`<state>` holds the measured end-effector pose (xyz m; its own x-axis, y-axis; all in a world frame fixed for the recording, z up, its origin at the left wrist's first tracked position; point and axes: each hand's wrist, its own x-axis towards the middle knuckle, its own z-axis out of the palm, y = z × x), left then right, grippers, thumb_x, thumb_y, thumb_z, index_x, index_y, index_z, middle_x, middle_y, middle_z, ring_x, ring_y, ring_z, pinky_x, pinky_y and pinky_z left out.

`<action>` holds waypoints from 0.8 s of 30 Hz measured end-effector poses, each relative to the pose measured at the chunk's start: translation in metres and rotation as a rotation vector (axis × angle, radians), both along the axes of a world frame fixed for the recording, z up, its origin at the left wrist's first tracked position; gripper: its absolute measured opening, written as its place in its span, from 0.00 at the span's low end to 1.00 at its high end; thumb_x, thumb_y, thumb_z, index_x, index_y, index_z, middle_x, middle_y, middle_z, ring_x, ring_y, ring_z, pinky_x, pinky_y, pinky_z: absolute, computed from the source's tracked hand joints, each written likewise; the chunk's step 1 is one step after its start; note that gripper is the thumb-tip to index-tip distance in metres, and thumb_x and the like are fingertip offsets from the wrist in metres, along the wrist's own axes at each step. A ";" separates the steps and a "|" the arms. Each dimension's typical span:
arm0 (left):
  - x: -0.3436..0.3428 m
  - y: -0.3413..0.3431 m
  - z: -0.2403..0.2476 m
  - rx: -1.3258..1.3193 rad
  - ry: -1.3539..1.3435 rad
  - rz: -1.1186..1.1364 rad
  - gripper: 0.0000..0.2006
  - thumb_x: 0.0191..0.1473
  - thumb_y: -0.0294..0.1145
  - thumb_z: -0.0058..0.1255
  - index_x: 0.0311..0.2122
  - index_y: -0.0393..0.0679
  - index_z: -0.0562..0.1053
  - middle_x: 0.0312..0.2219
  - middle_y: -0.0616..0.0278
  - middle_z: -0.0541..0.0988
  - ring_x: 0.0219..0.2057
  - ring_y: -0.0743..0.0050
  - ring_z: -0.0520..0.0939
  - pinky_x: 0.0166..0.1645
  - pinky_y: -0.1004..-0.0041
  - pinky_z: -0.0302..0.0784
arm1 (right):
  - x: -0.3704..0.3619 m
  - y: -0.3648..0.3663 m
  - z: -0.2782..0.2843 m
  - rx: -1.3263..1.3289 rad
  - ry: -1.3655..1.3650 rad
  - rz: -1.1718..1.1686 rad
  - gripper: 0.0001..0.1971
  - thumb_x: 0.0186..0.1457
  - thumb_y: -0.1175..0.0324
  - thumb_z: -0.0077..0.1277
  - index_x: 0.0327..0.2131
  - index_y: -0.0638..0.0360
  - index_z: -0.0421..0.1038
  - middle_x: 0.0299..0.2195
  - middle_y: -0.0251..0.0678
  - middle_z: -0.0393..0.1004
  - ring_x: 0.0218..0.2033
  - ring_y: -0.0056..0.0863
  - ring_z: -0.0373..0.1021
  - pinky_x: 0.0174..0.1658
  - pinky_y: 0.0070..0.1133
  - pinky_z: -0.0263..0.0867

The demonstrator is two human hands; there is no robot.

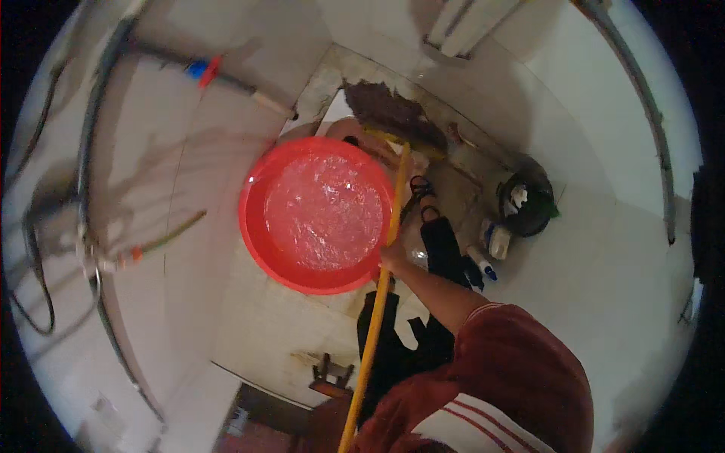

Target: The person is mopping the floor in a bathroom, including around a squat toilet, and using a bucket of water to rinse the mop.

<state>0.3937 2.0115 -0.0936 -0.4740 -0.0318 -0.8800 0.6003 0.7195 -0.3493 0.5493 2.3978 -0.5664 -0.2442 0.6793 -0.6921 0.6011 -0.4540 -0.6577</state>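
Observation:
My right hand [391,257] is closed round the long yellow handle of a broom [372,336], just beside the rim of a red basin. The handle runs from the lower edge up past the basin's right side. At its far end the broom's dark brown bristle head [387,108] lies on the floor by the far wall. Rippling water half-fills the round red basin [260,260]. My left hand is out of the picture.
A dark bin [526,226] with white waste stands at the right, near a white bottle with a blue cap [481,262]. A small brown stool [331,377] is behind the basin, toward me. Pipes with a red and blue valve [204,71] line the left wall.

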 end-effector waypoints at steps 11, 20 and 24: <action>0.149 -0.203 0.013 0.012 -0.012 0.287 0.16 0.36 0.48 0.50 0.23 0.44 0.73 0.18 0.56 0.76 0.20 0.53 0.76 0.25 0.60 0.72 | -0.046 -0.058 0.240 -0.079 0.116 0.012 0.04 0.47 0.74 0.44 0.23 0.64 0.63 0.14 0.39 0.66 0.14 0.30 0.67 0.17 0.25 0.64; 0.157 -0.136 0.077 0.231 0.221 0.344 0.10 0.33 0.40 0.55 0.16 0.47 0.69 0.11 0.56 0.72 0.14 0.53 0.73 0.22 0.59 0.70 | 0.006 -0.021 0.196 -0.391 -0.104 0.218 0.09 0.50 0.70 0.44 0.29 0.70 0.62 0.23 0.40 0.68 0.20 0.31 0.69 0.24 0.25 0.68; 0.145 -0.105 0.108 0.201 0.355 0.309 0.09 0.31 0.35 0.55 0.16 0.46 0.68 0.13 0.55 0.73 0.19 0.53 0.75 0.23 0.61 0.70 | 0.009 -0.031 0.204 -0.407 -0.127 0.166 0.09 0.50 0.69 0.45 0.30 0.66 0.62 0.23 0.37 0.67 0.22 0.30 0.69 0.26 0.26 0.69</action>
